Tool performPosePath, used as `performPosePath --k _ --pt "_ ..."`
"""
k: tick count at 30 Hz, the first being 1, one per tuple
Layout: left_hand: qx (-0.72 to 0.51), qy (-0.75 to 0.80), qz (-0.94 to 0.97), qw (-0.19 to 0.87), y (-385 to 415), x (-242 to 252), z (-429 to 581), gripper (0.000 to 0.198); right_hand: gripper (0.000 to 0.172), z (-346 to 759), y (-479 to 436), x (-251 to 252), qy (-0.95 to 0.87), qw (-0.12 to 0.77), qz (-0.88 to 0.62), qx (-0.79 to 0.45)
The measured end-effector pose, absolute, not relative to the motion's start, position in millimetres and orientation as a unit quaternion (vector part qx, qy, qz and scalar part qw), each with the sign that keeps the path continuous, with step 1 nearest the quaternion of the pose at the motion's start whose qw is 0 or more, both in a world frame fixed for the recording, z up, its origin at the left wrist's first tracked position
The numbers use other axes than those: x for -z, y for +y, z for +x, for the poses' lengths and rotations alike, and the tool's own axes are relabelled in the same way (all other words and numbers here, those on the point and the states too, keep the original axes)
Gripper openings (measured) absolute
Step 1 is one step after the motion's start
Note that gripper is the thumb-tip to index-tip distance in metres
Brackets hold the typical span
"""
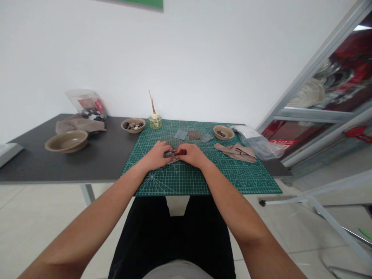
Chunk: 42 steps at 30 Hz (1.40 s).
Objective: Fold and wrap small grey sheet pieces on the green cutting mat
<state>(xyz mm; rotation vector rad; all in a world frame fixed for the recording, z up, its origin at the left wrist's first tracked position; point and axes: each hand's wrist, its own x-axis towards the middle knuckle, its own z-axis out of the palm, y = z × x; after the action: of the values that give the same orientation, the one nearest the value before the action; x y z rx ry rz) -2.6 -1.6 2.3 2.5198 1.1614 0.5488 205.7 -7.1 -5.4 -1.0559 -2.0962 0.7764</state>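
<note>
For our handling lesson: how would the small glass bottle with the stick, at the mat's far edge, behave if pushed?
The bottle looks squat, so it would probably slide rather than tip. Its glass seems breakable. The tall leaning stick could wobble or fall out.

You have one view, from your head, facing forward and down. The desk (95, 155) sits close below, your left hand (158, 155) and right hand (190, 155) at mid-frame, the wall (203, 58) far behind, floor (305, 236) to the right.
</note>
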Motion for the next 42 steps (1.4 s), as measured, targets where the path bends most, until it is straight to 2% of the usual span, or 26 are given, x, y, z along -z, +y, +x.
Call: performPosePath --k 5,12,16,21,26,29,36,42 --pt "-0.178 0.398 0.887 0.153 -2 -5 -4 0.037 0.005 207 -10 4 -0.809 0.316 -0.402 -0.29" --pt "-0.171 0.407 0.885 0.146 1 -3 -5 0.037 0.004 202 -9 1 -0.848 0.287 -0.405 -0.188" --pt "-0.164 0.397 0.892 0.142 2 -4 -6 0.035 0.008 200 -11 -1 -0.845 0.276 -0.415 -0.196" --pt "-0.154 0.38 0.901 0.144 3 -6 -8 0.039 0.006 204 -11 1 -0.839 0.282 -0.407 -0.224" --pt "-0.157 0.381 0.899 0.146 5 -3 -9 0.042 0.006 199 -6 3 -0.852 0.279 -0.41 -0.168" --pt "-0.164 0.385 0.895 0.153 6 -3 -9 0.039 0.007 194 -6 4 -0.87 0.263 -0.39 -0.147" --pt "-0.154 0.393 0.892 0.163 2 -7 -8 0.039 0.003 204 -7 5 -0.855 0.28 -0.382 -0.211" --pt "-0.16 0.39 0.89 0.171 1 -9 -7 0.027 0.005 195 -5 5 -0.863 0.263 -0.4 -0.159"
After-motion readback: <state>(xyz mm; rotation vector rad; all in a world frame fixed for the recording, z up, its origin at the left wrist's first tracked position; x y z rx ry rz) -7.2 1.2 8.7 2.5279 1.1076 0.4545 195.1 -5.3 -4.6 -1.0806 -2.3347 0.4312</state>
